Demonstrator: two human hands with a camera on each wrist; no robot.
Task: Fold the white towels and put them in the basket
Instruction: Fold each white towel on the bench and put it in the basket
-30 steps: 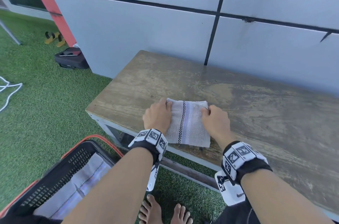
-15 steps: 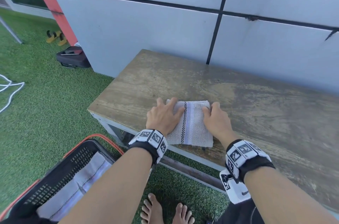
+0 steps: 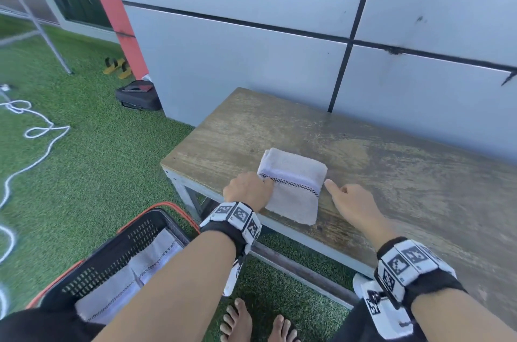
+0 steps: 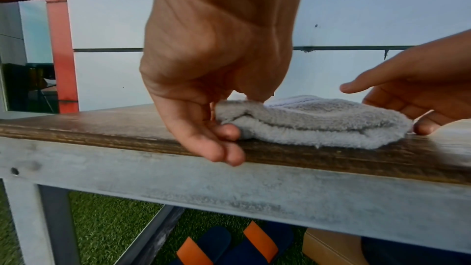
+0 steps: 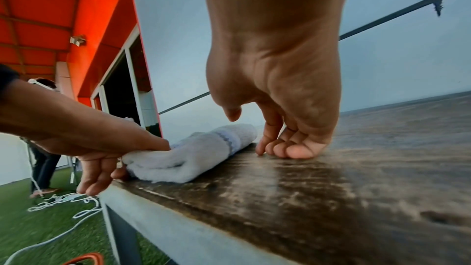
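Observation:
A folded white towel (image 3: 293, 185) with a checked stripe lies near the front left corner of the wooden bench (image 3: 405, 173). My left hand (image 3: 265, 183) pinches the towel's left edge; in the left wrist view the thumb sits on top of the towel (image 4: 313, 122) and the fingers (image 4: 229, 131) curl under its edge. My right hand (image 3: 333, 187) is off the towel, just right of it, and holds nothing; its bent fingertips (image 5: 280, 149) rest on the wood beside the towel (image 5: 198, 152). The black basket (image 3: 112, 257) with an orange rim stands on the grass at lower left and holds a folded white towel (image 3: 131, 280).
A grey panel wall (image 3: 279, 61) runs right behind the bench. On the grass lie a white rope (image 3: 36, 131), a black case (image 3: 138, 95) and yellow sandals (image 3: 117, 66). My bare feet (image 3: 251, 322) stand under the bench's front edge. Another person (image 5: 43, 128) stands far off.
The towel has turned so its stripe runs across. My left hand went from pressing flat on it to pinching its left edge. My right hand came off the towel onto the bench.

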